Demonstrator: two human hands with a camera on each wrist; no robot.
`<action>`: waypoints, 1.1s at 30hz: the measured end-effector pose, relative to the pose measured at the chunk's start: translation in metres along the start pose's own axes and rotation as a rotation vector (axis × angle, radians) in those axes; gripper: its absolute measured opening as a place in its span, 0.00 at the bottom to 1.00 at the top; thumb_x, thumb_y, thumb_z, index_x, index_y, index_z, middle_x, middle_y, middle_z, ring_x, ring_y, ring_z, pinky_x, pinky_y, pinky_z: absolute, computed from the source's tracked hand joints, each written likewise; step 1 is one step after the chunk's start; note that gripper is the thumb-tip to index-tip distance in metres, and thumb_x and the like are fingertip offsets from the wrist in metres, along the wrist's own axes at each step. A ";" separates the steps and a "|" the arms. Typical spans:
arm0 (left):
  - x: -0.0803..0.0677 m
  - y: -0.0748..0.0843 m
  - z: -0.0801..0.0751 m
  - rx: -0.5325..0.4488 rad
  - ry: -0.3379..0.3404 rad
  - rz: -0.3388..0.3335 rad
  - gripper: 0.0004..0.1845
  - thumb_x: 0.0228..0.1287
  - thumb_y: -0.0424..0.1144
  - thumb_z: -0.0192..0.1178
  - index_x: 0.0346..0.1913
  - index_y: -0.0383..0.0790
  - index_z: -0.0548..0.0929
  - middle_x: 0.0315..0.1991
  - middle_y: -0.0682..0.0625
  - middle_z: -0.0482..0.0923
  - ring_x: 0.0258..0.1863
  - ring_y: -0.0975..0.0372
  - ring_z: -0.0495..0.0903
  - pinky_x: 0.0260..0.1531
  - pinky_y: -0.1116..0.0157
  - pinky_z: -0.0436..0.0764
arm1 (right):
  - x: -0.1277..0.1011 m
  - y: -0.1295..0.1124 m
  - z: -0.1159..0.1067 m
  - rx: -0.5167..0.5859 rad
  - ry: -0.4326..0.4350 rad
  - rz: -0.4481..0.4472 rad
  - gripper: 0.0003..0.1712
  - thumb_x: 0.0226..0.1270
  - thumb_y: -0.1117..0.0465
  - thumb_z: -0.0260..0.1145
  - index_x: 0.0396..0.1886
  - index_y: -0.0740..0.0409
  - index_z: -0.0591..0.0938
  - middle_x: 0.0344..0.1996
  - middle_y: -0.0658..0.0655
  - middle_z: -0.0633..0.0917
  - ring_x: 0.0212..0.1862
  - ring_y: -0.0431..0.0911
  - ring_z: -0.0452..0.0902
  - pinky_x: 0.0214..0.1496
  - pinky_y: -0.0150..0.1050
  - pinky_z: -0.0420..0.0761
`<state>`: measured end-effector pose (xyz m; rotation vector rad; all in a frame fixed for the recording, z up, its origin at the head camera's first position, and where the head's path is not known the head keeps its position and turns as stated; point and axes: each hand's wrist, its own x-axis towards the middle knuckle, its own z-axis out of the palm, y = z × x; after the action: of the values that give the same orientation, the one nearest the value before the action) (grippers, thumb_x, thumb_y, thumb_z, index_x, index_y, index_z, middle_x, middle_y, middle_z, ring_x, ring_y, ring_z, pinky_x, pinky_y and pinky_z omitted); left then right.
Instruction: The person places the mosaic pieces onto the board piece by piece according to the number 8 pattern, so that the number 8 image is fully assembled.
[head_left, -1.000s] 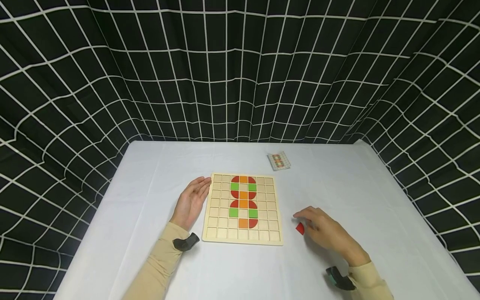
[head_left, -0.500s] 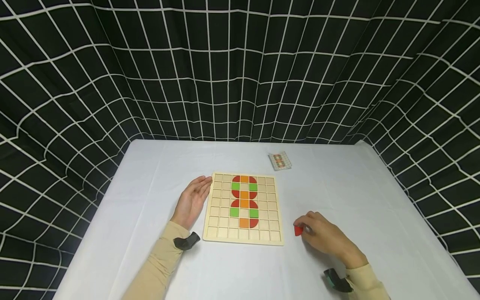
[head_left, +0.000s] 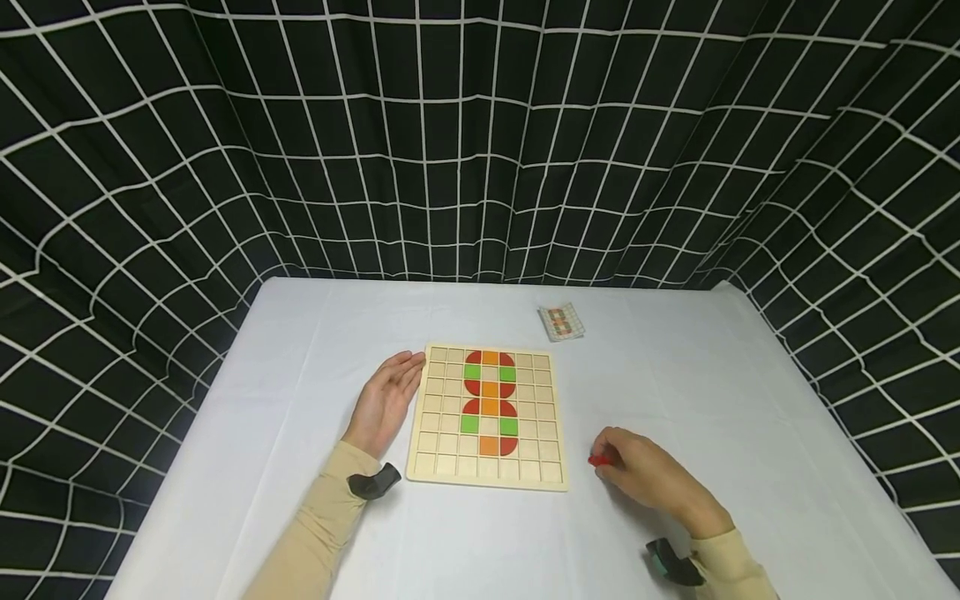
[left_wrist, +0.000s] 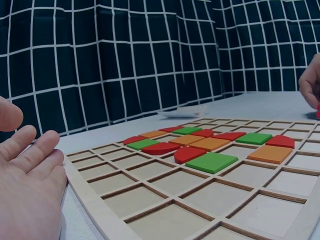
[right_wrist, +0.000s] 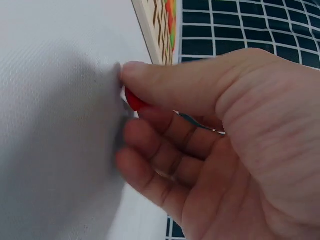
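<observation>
Fingers of the right hand (head_left: 645,475) curled around a small red piece (head_left: 597,459), thumb and forefinger pinching it just above the white table (head_left: 300,350), right of the wooden grid board (head_left: 438,417) and near its near-right corner. Fingers of the left hand (head_left: 386,400) lay straight and close together, resting flat against the board's left edge. Red, green and orange tiles (head_left: 488,405) filled the board's middle columns. A small pattern card (head_left: 560,322) lay on the table beyond the board's far-right corner, well apart from both hands.
</observation>
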<state>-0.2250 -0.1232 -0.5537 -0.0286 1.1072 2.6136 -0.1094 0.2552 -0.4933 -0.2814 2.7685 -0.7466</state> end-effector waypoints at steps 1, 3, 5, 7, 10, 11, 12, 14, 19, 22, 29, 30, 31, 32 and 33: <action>0.000 0.000 0.000 -0.002 0.003 -0.004 0.23 0.84 0.38 0.33 0.74 0.32 0.50 0.78 0.36 0.50 0.82 0.52 0.51 0.84 0.64 0.53 | 0.000 0.000 0.000 0.020 0.003 -0.014 0.10 0.64 0.66 0.71 0.42 0.51 0.81 0.38 0.45 0.84 0.40 0.37 0.76 0.41 0.32 0.82; 0.000 0.000 0.000 -0.006 0.005 -0.004 0.22 0.84 0.38 0.33 0.73 0.33 0.51 0.78 0.36 0.50 0.82 0.52 0.51 0.84 0.64 0.53 | 0.001 0.001 0.000 0.040 0.023 -0.061 0.10 0.65 0.67 0.70 0.44 0.53 0.83 0.38 0.46 0.85 0.40 0.36 0.76 0.41 0.31 0.83; 0.000 0.000 -0.001 0.000 0.006 -0.004 0.22 0.84 0.38 0.34 0.73 0.33 0.52 0.78 0.36 0.50 0.81 0.52 0.51 0.84 0.64 0.53 | 0.002 0.001 -0.001 0.049 0.061 -0.108 0.11 0.65 0.69 0.70 0.46 0.55 0.84 0.38 0.45 0.85 0.40 0.34 0.76 0.41 0.30 0.83; -0.001 0.001 -0.001 0.004 0.004 -0.001 0.23 0.84 0.38 0.34 0.73 0.32 0.51 0.78 0.36 0.51 0.81 0.52 0.51 0.84 0.64 0.54 | 0.004 0.000 -0.004 0.054 0.103 -0.145 0.11 0.64 0.70 0.70 0.45 0.56 0.86 0.38 0.45 0.85 0.39 0.33 0.76 0.40 0.30 0.83; -0.001 0.002 -0.001 0.009 0.005 0.001 0.24 0.84 0.39 0.34 0.74 0.31 0.50 0.78 0.37 0.51 0.81 0.53 0.51 0.83 0.65 0.54 | 0.009 -0.006 -0.008 0.066 0.144 -0.169 0.09 0.65 0.69 0.70 0.44 0.57 0.86 0.37 0.45 0.86 0.37 0.32 0.75 0.37 0.29 0.82; -0.001 0.002 -0.001 0.007 0.004 0.001 0.25 0.84 0.39 0.34 0.75 0.30 0.49 0.78 0.37 0.51 0.81 0.53 0.51 0.83 0.65 0.54 | 0.011 -0.009 -0.009 0.071 0.152 -0.175 0.08 0.65 0.68 0.70 0.43 0.58 0.86 0.37 0.46 0.86 0.37 0.32 0.75 0.37 0.29 0.82; -0.001 0.003 -0.001 0.005 0.004 0.000 0.25 0.84 0.39 0.34 0.75 0.30 0.48 0.78 0.37 0.51 0.82 0.53 0.51 0.83 0.65 0.54 | 0.012 -0.011 -0.010 0.074 0.155 -0.175 0.08 0.66 0.68 0.70 0.43 0.58 0.86 0.37 0.46 0.87 0.37 0.32 0.76 0.36 0.29 0.82; -0.001 0.003 -0.001 0.003 0.006 -0.001 0.26 0.84 0.39 0.34 0.75 0.30 0.48 0.78 0.37 0.52 0.81 0.53 0.51 0.83 0.65 0.54 | 0.017 -0.017 -0.012 0.083 0.155 -0.178 0.07 0.67 0.68 0.69 0.44 0.59 0.87 0.36 0.46 0.87 0.36 0.33 0.76 0.35 0.28 0.82; -0.001 0.002 -0.001 -0.003 0.007 0.005 0.24 0.83 0.37 0.34 0.74 0.30 0.50 0.78 0.36 0.51 0.82 0.52 0.51 0.84 0.64 0.54 | 0.028 -0.033 -0.016 0.089 0.164 -0.218 0.08 0.67 0.68 0.68 0.45 0.60 0.87 0.36 0.46 0.88 0.36 0.35 0.78 0.36 0.29 0.83; 0.000 0.001 -0.001 -0.004 0.007 0.009 0.23 0.83 0.36 0.34 0.73 0.31 0.51 0.78 0.36 0.51 0.81 0.52 0.51 0.84 0.64 0.54 | 0.034 -0.045 -0.019 0.094 0.185 -0.259 0.08 0.67 0.68 0.69 0.44 0.58 0.87 0.37 0.46 0.88 0.37 0.35 0.79 0.38 0.30 0.84; 0.001 0.000 -0.002 -0.003 0.004 0.011 0.23 0.83 0.37 0.35 0.73 0.31 0.52 0.78 0.35 0.51 0.81 0.51 0.52 0.84 0.63 0.55 | 0.045 -0.068 -0.024 0.094 0.224 -0.314 0.06 0.68 0.65 0.70 0.42 0.52 0.87 0.40 0.44 0.86 0.41 0.41 0.79 0.41 0.38 0.87; 0.001 0.000 -0.002 -0.004 0.002 0.010 0.23 0.83 0.36 0.35 0.73 0.31 0.52 0.78 0.35 0.51 0.81 0.51 0.52 0.84 0.63 0.54 | 0.047 -0.071 -0.024 0.092 0.231 -0.320 0.06 0.68 0.65 0.70 0.42 0.52 0.87 0.40 0.44 0.85 0.41 0.41 0.78 0.42 0.39 0.86; 0.001 0.000 -0.002 -0.006 0.003 0.007 0.22 0.83 0.36 0.35 0.73 0.31 0.53 0.78 0.35 0.51 0.81 0.52 0.52 0.83 0.64 0.55 | 0.049 -0.072 -0.024 0.094 0.234 -0.326 0.06 0.67 0.65 0.70 0.42 0.52 0.87 0.40 0.44 0.85 0.41 0.41 0.77 0.42 0.40 0.86; 0.001 0.000 -0.002 -0.007 0.002 0.007 0.22 0.83 0.36 0.35 0.72 0.31 0.53 0.78 0.35 0.51 0.81 0.52 0.52 0.83 0.64 0.54 | 0.051 -0.074 -0.024 0.099 0.233 -0.327 0.07 0.67 0.65 0.70 0.43 0.52 0.87 0.39 0.44 0.85 0.41 0.41 0.77 0.42 0.39 0.86; 0.001 -0.001 -0.002 -0.009 0.001 0.006 0.22 0.83 0.36 0.35 0.72 0.31 0.53 0.78 0.35 0.51 0.81 0.52 0.52 0.83 0.64 0.54 | 0.054 -0.076 -0.024 0.104 0.231 -0.325 0.08 0.67 0.65 0.70 0.44 0.51 0.87 0.39 0.44 0.85 0.40 0.41 0.77 0.41 0.38 0.85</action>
<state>-0.2261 -0.1239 -0.5557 -0.0289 1.0976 2.6240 -0.1583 0.1880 -0.4451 -0.6747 2.9201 -1.0583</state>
